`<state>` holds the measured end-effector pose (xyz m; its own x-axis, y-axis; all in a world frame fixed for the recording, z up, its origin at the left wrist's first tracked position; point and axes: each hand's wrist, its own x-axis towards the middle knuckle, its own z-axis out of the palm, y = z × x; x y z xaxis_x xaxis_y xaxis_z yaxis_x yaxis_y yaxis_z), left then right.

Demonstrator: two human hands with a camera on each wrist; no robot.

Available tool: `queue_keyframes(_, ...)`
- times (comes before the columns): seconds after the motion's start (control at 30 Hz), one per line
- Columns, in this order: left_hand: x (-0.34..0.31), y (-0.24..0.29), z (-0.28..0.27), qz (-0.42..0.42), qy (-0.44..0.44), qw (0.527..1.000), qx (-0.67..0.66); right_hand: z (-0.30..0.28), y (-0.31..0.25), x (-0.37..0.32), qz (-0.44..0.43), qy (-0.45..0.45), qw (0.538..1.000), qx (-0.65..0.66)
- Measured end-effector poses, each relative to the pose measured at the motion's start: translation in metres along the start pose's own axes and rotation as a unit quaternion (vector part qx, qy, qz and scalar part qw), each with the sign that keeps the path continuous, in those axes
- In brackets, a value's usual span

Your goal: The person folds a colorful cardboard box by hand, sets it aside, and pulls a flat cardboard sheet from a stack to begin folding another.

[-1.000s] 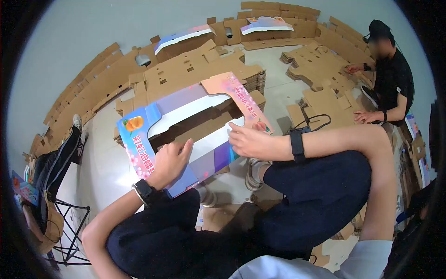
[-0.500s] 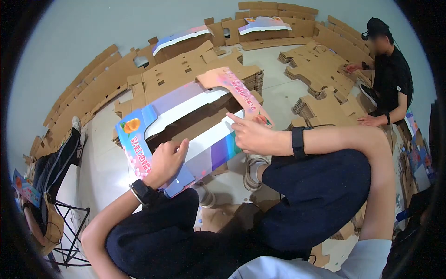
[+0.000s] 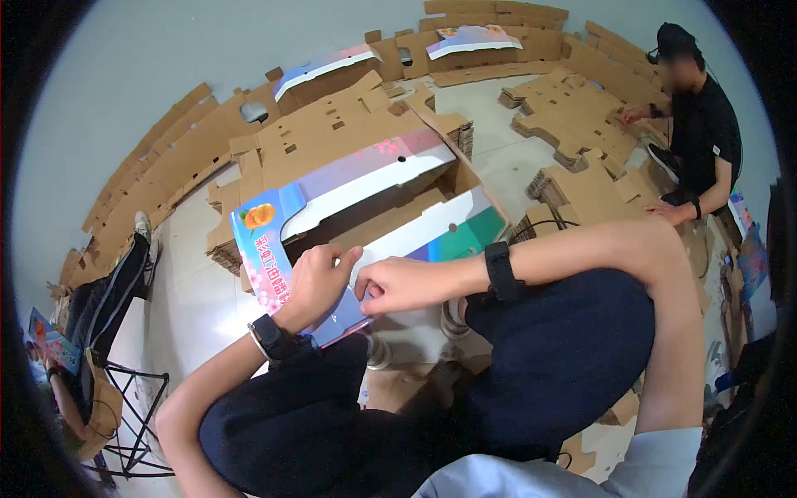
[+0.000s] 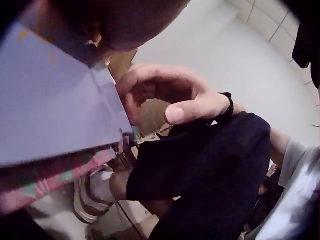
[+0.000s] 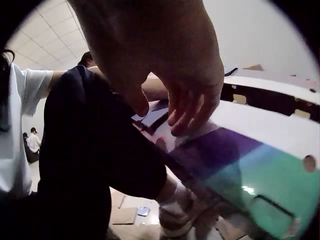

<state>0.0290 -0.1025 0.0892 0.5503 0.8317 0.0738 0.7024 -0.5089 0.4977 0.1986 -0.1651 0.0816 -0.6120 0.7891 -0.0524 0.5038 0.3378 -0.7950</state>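
Observation:
A printed cardboard box (image 3: 353, 184) lies before my knees, its long opening showing brown board inside. At its left end sits a blue flap with an orange fruit picture (image 3: 259, 217); the right end shows a raw brown edge (image 3: 475, 178). My left hand (image 3: 317, 280) grips the near left corner, fingers bent over the opening's edge; its fingertips are hidden. Just to its right, my right hand (image 3: 407, 284) hovers by the near lilac panel, fingers loosely bent and thumb apart. In the right wrist view the purple and green side (image 5: 240, 155) lies beyond that hand.
Flat brown cardboard stacks (image 3: 332, 124) lie behind the box and at the right (image 3: 573, 116). Cardboard sheets (image 3: 158, 149) lean along the wall. A person in black (image 3: 697, 149) sits at the right; a folding stool frame (image 3: 133, 415) stands at the left.
My right hand has moved left from the right end of the box to beside my left hand. The peach printed flap at the right end has swung out of sight. My left hand stays at its corner.

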Motion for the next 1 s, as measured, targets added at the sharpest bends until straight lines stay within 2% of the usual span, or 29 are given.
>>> queue_keyframes(0.1,0.001,0.0,0.004,-0.014,0.021,1.0,-0.006,-0.001,-0.002,0.007,0.091,-0.021,0.993,0.066)
queue_keyframes(0.13,0.001,-0.002,0.005,-0.014,0.021,1.0,-0.006,0.001,-0.003,0.008,0.091,-0.021,0.993,0.066)
queue_keyframes(0.23,0.0,-0.008,0.011,0.014,-0.032,0.999,0.039,0.013,0.007,0.008,0.06,-0.031,0.995,0.067)
queue_keyframes(0.3,-0.005,-0.005,0.015,0.052,-0.062,0.996,0.044,0.017,0.02,0.01,0.01,-0.084,0.99,0.109)
queue_keyframes(0.37,-0.003,-0.004,0.013,0.037,-0.086,0.994,0.065,0.017,0.02,0.008,0.016,-0.101,0.989,0.105)
queue_keyframes(0.43,-0.002,-0.005,0.013,0.025,-0.102,0.993,0.06,0.019,0.026,0.006,-0.016,-0.092,0.983,0.157)
queue_keyframes(0.57,0.0,-0.005,0.013,0.025,-0.112,0.992,0.055,0.019,0.03,0.005,-0.069,-0.085,0.983,0.149)
queue_keyframes(0.63,0.0,-0.001,0.012,0.015,-0.103,0.993,0.054,0.016,0.024,0.003,-0.016,-0.129,0.969,0.211)
queue_keyframes(0.77,0.001,-0.001,0.013,0.041,-0.078,0.994,0.058,0.013,0.02,0.005,0.027,-0.133,0.976,0.171)
queue_keyframes(0.87,0.001,-0.004,0.015,0.022,-0.096,0.993,0.06,0.013,0.022,0.006,0.077,-0.171,0.958,0.217)
queue_keyframes(0.93,0.002,-0.015,0.021,0.08,-0.053,0.995,0.032,0.014,0.024,0.005,-0.001,-0.149,0.975,0.163)
queue_keyframes(1.0,0.001,-0.021,0.021,0.053,-0.06,0.997,0.015,0.016,0.027,0.001,-0.031,-0.168,0.977,0.129)
